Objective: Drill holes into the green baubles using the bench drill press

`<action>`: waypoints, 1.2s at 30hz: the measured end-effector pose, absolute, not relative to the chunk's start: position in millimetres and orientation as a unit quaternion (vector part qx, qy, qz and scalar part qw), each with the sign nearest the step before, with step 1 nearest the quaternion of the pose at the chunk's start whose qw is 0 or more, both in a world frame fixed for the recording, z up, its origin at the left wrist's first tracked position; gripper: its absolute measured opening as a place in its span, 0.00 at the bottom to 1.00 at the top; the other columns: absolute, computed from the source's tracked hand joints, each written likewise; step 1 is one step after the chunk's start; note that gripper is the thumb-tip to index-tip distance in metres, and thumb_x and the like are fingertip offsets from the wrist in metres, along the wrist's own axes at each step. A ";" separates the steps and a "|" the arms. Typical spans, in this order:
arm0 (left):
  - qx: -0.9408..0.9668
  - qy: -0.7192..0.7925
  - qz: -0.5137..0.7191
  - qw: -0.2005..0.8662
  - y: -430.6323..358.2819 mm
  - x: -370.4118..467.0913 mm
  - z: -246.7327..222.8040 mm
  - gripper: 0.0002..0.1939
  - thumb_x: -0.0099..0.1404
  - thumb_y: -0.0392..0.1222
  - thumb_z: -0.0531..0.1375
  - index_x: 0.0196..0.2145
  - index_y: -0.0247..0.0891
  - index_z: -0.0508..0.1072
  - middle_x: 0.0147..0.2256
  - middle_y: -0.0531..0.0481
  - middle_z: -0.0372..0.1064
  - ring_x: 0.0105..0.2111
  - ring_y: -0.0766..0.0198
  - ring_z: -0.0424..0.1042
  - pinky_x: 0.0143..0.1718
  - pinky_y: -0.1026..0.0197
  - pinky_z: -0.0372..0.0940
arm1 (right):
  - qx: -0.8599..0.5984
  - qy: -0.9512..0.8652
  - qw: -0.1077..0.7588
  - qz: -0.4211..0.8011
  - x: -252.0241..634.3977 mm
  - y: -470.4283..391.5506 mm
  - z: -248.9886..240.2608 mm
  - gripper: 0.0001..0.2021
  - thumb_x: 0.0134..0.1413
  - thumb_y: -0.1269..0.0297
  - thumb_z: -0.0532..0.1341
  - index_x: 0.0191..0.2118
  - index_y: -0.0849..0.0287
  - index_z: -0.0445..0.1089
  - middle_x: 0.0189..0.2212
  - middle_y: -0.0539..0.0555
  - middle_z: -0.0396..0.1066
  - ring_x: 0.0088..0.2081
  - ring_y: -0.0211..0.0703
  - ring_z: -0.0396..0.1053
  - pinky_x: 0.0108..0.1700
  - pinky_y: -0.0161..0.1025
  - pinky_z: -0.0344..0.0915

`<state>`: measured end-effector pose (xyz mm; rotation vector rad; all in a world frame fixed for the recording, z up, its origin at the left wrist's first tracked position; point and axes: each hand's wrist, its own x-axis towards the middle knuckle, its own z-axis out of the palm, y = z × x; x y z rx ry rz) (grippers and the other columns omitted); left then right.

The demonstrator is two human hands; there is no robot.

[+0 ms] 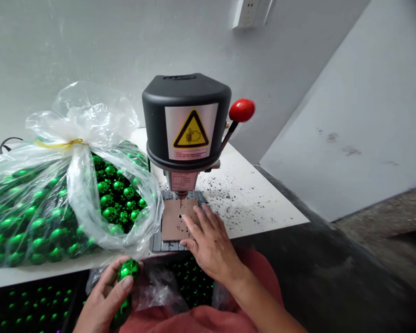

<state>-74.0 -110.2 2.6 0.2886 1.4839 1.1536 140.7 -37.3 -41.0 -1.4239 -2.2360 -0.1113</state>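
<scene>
At the bottom left, my left hand [107, 293] is closed around shiny green balls [128, 269], one at the fingertips and another lower in the palm. My right hand [210, 238] has its fingers spread over the right side of a brown square board [171, 226]. It seems to rest on the board, where dark flakes lie around a small hole. That board sits on the grey metal base [156, 243] of a small drill press [187, 120], below its chuck and bit. The press has a black hood, a warning sticker and a red-knobbed lever [241, 110].
Left of the press, a big clear plastic bag [78, 152] of green balls, tied with yellow, gapes open. Dark shavings litter the white table [270, 210] on the right. More green balls lie in a bag [190, 280] below the table edge and a dark container [38, 303].
</scene>
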 end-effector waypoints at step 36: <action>0.253 0.442 0.466 0.724 -85.4 -4.4 -13.1 0.20 0.49 0.41 0.67 0.41 0.37 0.73 0.30 0.52 0.70 0.26 0.72 0.64 0.29 0.68 0.57 | -0.414 -0.788 0.350 0.292 147.2 -71.5 -12.9 0.19 0.54 0.68 0.54 0.53 0.51 0.61 0.50 0.52 0.65 0.53 0.35 0.63 0.56 0.37 0.60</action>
